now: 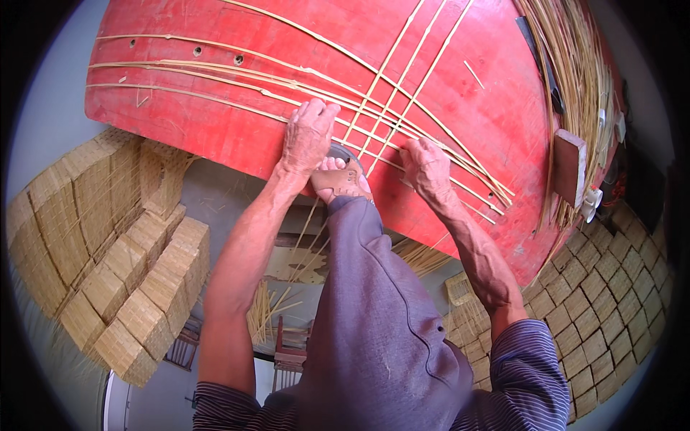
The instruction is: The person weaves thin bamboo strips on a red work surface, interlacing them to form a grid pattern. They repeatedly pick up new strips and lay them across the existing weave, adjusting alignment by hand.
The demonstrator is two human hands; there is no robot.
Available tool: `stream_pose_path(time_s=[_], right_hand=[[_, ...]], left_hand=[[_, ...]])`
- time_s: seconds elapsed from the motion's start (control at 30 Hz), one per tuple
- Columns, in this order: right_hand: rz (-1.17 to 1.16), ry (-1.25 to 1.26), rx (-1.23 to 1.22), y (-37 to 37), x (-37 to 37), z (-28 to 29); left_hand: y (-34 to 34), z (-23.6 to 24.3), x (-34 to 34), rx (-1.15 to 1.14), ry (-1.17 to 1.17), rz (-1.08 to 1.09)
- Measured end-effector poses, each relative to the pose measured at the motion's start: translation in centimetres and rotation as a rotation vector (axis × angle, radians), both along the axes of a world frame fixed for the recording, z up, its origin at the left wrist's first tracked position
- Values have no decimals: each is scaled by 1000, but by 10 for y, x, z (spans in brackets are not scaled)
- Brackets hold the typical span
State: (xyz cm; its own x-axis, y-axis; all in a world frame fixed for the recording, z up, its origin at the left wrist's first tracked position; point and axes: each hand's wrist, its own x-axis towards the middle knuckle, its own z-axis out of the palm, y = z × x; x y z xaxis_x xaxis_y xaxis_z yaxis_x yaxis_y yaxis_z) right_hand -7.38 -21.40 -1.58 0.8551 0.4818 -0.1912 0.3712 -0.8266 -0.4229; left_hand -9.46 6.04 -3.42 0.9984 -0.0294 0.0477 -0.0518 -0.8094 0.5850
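Note:
On a red board (172,122), several long, pale bamboo strips (309,70) run from left to right. Three more strips cross them at a slant, the rightmost cross strip (435,63) among them, forming a loose lattice. My left hand (310,135) is closed at the near strips, left of the crossing, its fingertips hidden. To the right of the lattice, my right hand (428,167) is curled shut on the nearest strip. Between my hands, my foot (334,172) in a brown sandal rests against the board's near edge, beside the strips' lower ends.
A thick bundle of bamboo strips (575,86) lies along the board's right side, next to a brownish block (569,167). Stacked woven boxes (136,287) stand at lower left, and more woven pieces (604,302) fill the lower right. My raised leg (374,309) occupies the middle.

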Motion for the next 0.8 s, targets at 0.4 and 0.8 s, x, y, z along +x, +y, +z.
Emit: stream_pose_path(time_s=[0.4,0.8], right_hand=[[141,-119,-104,-46,84,-5],[40,-138,-60,-61,104,-18]], left_hand=[[2,-8,116,227,-105,-100],[-6,-25,128,107,-83,-3]])
